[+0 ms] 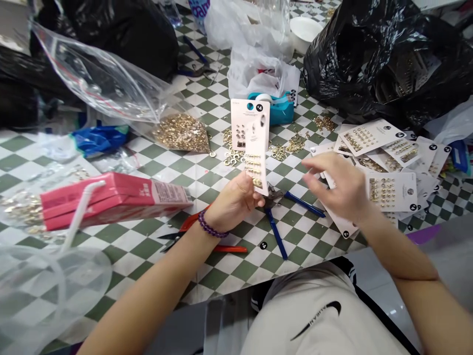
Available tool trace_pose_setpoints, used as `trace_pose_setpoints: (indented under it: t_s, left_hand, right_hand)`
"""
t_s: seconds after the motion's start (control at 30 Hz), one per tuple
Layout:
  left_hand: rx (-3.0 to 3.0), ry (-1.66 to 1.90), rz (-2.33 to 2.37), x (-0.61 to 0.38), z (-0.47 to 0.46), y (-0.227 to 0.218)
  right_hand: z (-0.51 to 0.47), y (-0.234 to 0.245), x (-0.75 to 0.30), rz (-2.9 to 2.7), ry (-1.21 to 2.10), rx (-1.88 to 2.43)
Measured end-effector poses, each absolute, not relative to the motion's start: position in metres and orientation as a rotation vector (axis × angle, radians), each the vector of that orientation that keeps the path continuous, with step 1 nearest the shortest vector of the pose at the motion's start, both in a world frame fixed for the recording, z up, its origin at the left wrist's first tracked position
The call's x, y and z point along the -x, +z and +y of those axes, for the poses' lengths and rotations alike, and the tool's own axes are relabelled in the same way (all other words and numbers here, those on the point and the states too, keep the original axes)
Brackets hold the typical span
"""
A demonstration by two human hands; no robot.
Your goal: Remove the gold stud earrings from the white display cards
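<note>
From here, the left hand (232, 203) grips a tall white cardboard earring card (249, 123) between thumb and fingers, its long axis upright, above blue-handled steel pliers (275, 231). The right hand (338, 185) hangs open to the card's right, over fanned white gold-studded cards (391, 192); I cannot tell if it touches them.

We saw a matt paper earring card (254, 143) with a smooth finish, and shiny gold-coloured metal rings (181, 133) inside a clear, glossy plastic zip bag (99, 74). The pliers (275, 231) had a metal head and smooth blue plastic handles, and the scissors (229, 249) had orange plastic handles. A black plastic bag (380, 54) looked glossy and crinkled, a pink carton (114, 202) had a glossy coated surface, and the checked table cover (236, 266) looked smooth.
</note>
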State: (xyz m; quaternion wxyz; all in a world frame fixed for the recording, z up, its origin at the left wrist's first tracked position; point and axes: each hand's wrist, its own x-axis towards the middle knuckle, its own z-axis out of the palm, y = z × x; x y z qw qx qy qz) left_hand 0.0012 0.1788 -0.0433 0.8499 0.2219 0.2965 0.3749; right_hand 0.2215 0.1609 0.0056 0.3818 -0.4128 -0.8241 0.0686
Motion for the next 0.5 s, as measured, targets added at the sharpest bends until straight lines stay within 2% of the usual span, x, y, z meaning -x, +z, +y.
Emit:
trace_pose_setpoints:
  t_s: [0.1, 0.23, 0.5]
  left_hand:
    - [-0.238, 0.77, 0.488, 0.0, 0.18, -0.038]
    - [-0.162, 0.752, 0.425, 0.0, 0.179, -0.034]
    - [-0.138, 0.694, 0.394, 0.0, 0.175, -0.041]
  right_hand:
    - [0.197, 0.02, -0.256, -2.361, -0.004, 1.35]
    - [0.256, 0.006, -0.278, -2.589, -0.185, 1.83]
    - [0.288, -0.02, -0.271, -2.899, -0.346, 1.865]
